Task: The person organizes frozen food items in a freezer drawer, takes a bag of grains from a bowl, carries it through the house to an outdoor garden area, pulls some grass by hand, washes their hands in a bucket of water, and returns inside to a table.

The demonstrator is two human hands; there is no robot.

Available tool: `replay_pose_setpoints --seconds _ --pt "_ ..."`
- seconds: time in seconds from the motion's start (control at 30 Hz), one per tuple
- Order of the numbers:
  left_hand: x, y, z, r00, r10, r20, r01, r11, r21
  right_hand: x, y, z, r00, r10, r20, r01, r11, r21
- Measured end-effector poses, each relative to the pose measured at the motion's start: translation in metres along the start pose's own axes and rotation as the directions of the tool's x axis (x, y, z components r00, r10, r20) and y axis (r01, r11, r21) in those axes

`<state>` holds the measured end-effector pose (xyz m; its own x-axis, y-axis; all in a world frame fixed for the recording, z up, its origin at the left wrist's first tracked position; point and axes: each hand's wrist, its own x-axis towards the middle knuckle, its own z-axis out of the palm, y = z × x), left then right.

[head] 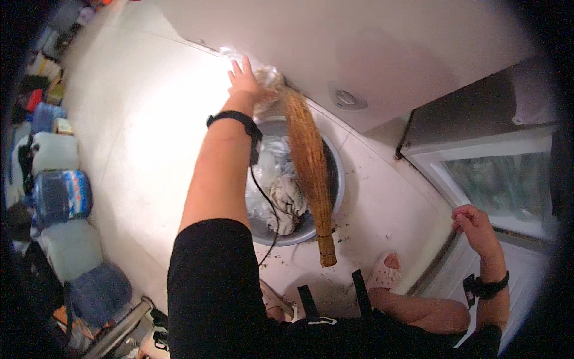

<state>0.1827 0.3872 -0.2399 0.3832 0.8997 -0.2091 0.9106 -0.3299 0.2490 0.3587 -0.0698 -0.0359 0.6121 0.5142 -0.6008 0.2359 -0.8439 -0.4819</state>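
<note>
My left hand [245, 83] stretches forward with its fingers apart, over or beside crumpled clear plastic [269, 77]. Contact with the plastic is hard to tell. Under my forearm stands a round grey basin [341, 179], partly hidden by the arm. Inside it lie clear plastic bags [264, 164] and a wrung, dirty greyish cloth [288, 199]. A brown straw broom [309, 157] rests across the basin's right side, its bound end towards me. Off to the right, my right hand [474, 224] has its fingers curled in near a white-framed glass pane [502, 179], with nothing visible in them.
Large water bottles [60, 197] and whitish plastic jugs [71, 244] line the left side. A white panel with an oval fitting [347, 96] borders the floor ahead. Debris [343, 229] dots the pale floor near the basin. A metal tube [121, 327] lies lower left.
</note>
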Motion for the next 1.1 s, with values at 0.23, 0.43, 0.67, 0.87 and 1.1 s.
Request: replay_pose_setpoints --seconds 0.23,0.43,0.67,0.87,1.1 --pt "0.026 -0.010 0.009 0.970 -0.004 0.245 -0.022 0.995 0.102 -0.007 0.025 0.015 0.998 0.065 0.016 -0.066 0.991 0.114" --pt "0.002 -0.024 0.008 0.963 -0.131 0.234 0.190 0.949 -0.250 0.007 0.007 0.011 1.000 0.014 -0.017 -0.012 0.996 0.087" --pt "-0.011 -0.027 0.024 0.946 -0.167 0.279 0.299 0.782 -0.546 0.024 -0.006 0.030 0.997 -0.063 0.038 0.063 0.998 0.008" --pt "-0.016 -0.068 0.036 0.903 -0.166 0.396 0.423 0.187 -0.887 0.023 -0.002 0.037 0.999 -0.013 0.049 0.011 0.999 0.048" --pt "-0.033 -0.110 0.003 0.978 0.173 0.113 0.168 -0.348 -0.922 0.031 -0.018 0.037 0.997 -0.072 0.038 0.071 0.997 0.033"
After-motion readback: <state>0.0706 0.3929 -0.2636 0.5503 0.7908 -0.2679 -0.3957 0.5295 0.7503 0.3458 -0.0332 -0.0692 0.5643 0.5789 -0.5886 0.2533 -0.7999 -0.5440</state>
